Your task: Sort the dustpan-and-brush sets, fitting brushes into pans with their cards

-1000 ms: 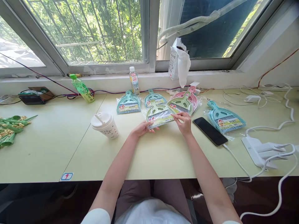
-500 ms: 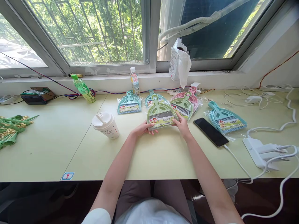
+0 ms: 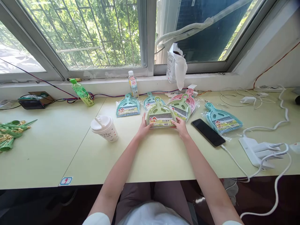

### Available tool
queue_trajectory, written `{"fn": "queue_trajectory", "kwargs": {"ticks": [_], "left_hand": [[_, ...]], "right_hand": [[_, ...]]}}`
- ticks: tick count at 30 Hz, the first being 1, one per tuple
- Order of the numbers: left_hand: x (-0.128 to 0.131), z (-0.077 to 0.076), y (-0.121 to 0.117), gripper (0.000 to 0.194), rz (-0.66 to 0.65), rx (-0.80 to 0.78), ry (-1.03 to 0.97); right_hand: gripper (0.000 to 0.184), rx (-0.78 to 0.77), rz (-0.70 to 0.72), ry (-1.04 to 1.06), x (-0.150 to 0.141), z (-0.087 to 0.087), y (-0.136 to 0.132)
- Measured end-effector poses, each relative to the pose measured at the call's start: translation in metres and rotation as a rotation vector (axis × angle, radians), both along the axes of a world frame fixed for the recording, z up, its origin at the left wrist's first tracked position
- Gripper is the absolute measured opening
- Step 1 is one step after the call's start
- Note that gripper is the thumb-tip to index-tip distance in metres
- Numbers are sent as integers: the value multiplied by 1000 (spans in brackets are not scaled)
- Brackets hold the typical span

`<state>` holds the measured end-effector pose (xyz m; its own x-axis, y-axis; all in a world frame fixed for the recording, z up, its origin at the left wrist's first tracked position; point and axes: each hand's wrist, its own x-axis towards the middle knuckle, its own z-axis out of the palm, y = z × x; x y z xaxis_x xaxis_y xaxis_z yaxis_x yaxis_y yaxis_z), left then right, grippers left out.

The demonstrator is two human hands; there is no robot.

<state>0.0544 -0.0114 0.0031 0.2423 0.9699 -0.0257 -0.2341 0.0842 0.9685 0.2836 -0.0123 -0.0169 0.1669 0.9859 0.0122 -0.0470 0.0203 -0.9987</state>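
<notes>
Between my two hands is a green dustpan and brush set [image 3: 160, 114], wrapped in clear plastic with a yellow label. My left hand [image 3: 143, 127] grips its lower left corner, thumb on the front. My right hand [image 3: 180, 126] grips the lower right corner the same way. Just behind lie a second green set [image 3: 181, 107], a pink set [image 3: 191, 100] and a blue set [image 3: 150, 99], partly overlapped. Another blue set [image 3: 127, 106] lies to the left, and one more blue set [image 3: 222, 118] lies to the right beyond the phone.
A lidded paper cup [image 3: 106, 129] stands left of my hands. A black phone [image 3: 208, 132] and a white power strip [image 3: 252, 151] with cables lie right. Bottles, a green one [image 3: 82, 93] and a clear one [image 3: 133, 85], stand behind. Green plastic pieces [image 3: 11, 132] lie far left.
The held green set has turned from slightly tilted to nearly level. My left hand has shifted up along its left side, and the whole view has moved slightly.
</notes>
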Motion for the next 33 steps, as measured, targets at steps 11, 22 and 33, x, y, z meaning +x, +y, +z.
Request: {"fn": "queue_trajectory", "kwargs": {"ticks": [11, 22, 33], "left_hand": [[-9, -10, 13, 43, 127, 46, 93], [8, 5, -6, 51, -175, 71, 122], [83, 8, -36, 14, 22, 649, 564]], "right_hand": [[61, 66, 133, -187, -8, 3, -4], [61, 4, 41, -361, 134, 84, -54], [61, -81, -630, -492, 354, 178, -184]]}}
